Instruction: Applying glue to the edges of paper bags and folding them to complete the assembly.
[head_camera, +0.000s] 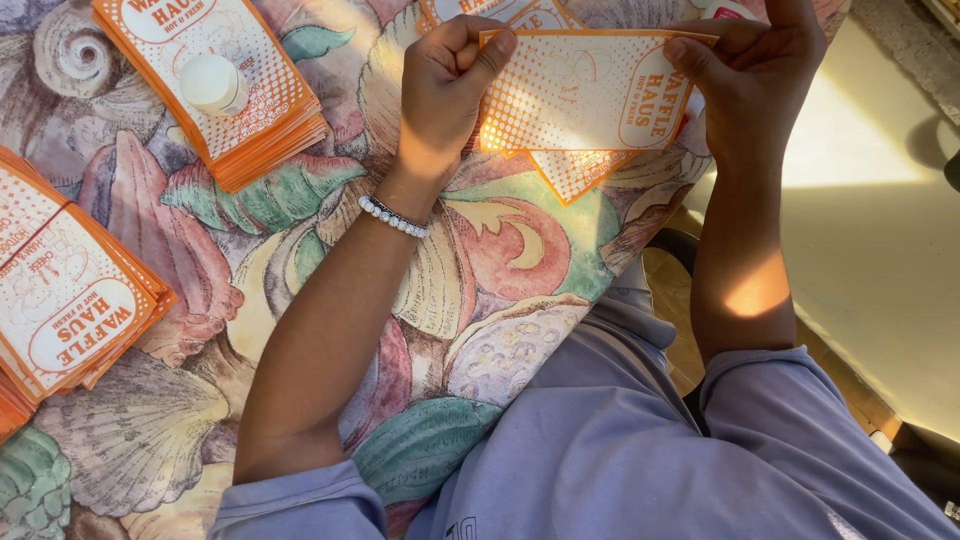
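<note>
Both my hands hold one flat orange-and-white printed paper sleeve (585, 90) above a table covered with a shell-patterned cloth (500, 260). My left hand (447, 85) pinches the sleeve's left edge with thumb over fingers; a beaded bracelet (393, 216) sits on that wrist. My right hand (752, 70) grips the sleeve's right edge. More of the same sleeves (578, 170) lie under the held one, partly hidden by it.
A stack of orange sleeves (235, 95) lies at the upper left with a small white round object (212, 82) on top. Another stack (70, 295) sits at the left edge. A pale floor (870, 220) shows past the table's right side.
</note>
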